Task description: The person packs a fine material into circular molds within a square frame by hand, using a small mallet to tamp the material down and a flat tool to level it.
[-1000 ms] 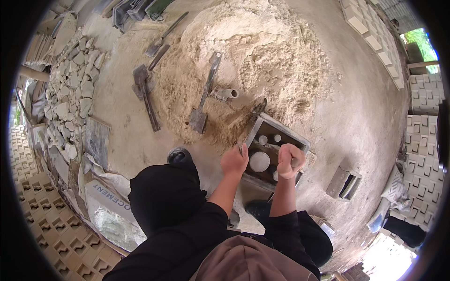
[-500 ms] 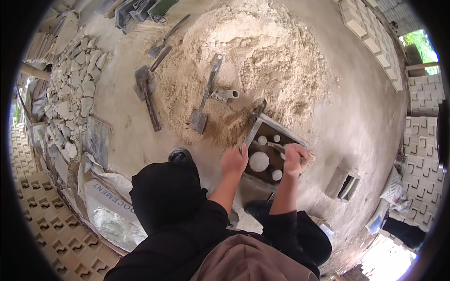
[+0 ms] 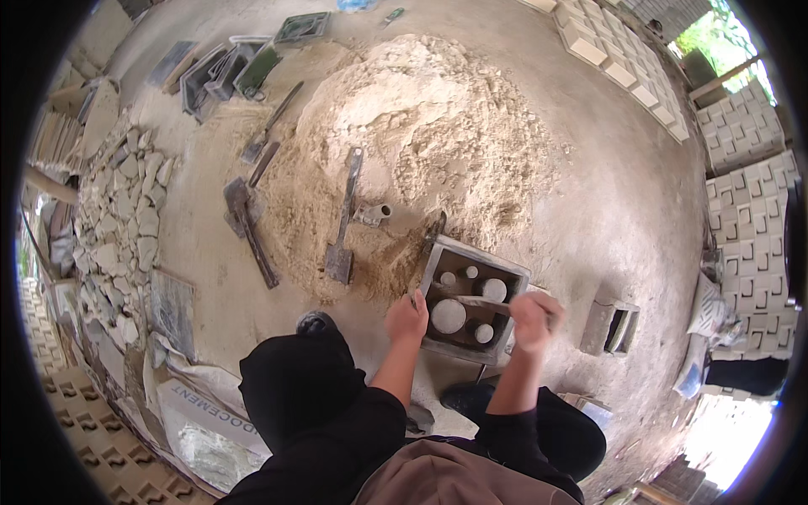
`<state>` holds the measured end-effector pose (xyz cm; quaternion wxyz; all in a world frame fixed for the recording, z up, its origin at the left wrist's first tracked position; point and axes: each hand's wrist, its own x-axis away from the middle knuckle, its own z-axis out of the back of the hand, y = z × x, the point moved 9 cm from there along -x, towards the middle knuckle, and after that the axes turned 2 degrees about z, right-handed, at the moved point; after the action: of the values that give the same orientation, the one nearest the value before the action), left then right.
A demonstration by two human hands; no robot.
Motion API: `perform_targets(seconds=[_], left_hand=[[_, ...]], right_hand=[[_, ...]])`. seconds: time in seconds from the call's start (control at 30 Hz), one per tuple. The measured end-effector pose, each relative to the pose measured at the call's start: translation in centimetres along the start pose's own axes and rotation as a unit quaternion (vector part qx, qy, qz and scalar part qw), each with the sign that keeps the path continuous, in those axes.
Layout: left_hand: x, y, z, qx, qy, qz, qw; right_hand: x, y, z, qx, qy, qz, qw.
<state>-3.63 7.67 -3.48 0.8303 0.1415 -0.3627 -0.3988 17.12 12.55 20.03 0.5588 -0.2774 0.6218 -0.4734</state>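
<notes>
A grey rectangular mould box [image 3: 431, 268] lies on the floor in front of me. Several pale round discs of different sizes, the largest a broad disc [image 3: 448, 316], stand in its dark interior. My left hand [image 3: 407, 317] is closed on the left rim, thumb along the edge. At the opposite side, my right hand [image 3: 536, 321] is closed and slightly blurred. A thin flat strip [image 3: 486, 302] runs from it across the inside of the box, between the discs; the end in my fist is hidden.
Beyond the box rises a sandy heap [image 3: 429, 109]. A small shovel [image 3: 341, 252], a short pipe [image 3: 376, 213] and a hammer-like tool [image 3: 250, 227] lie left of it. A hollow block [image 3: 608, 326] stands right; broken stones [image 3: 118, 219] lie far left, pale blocks [image 3: 610, 55] far right.
My right hand has shifted to the box's right side, uncovering another round disc. My left hand stays on the left rim. The whole view has tilted, showing more of the far floor.
</notes>
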Motion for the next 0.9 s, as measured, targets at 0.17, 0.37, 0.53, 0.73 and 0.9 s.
perform_targets(seconds=[0.17,0.37,0.53,0.73,0.9], left_hand=[[0.3,0.7,0.3,0.001,0.015,-0.001,1.000],[0.4,0.7,0.3,-0.031,0.033,-0.015,0.999],[0.7,1.5,-0.8,-0.055,0.026,-0.019,0.998],[0.6,0.3,1.0,-0.075,0.032,0.027,0.996],[0.4,0.6,-0.4,-0.077,0.016,0.020,0.997]], right_hand=[[-5.5,-7.7,2.5,-0.295,0.018,0.061,0.953],[-10.8,0.1,3.0,-0.099,0.065,-0.049,0.992],[-11.3,15.0,2.0,0.071,-0.032,-0.088,0.993],[-12.0,17.7,-9.2,0.242,-0.355,-0.204,0.880],[-11.9,20.7,-11.6,0.302,-0.362,-0.121,0.874]])
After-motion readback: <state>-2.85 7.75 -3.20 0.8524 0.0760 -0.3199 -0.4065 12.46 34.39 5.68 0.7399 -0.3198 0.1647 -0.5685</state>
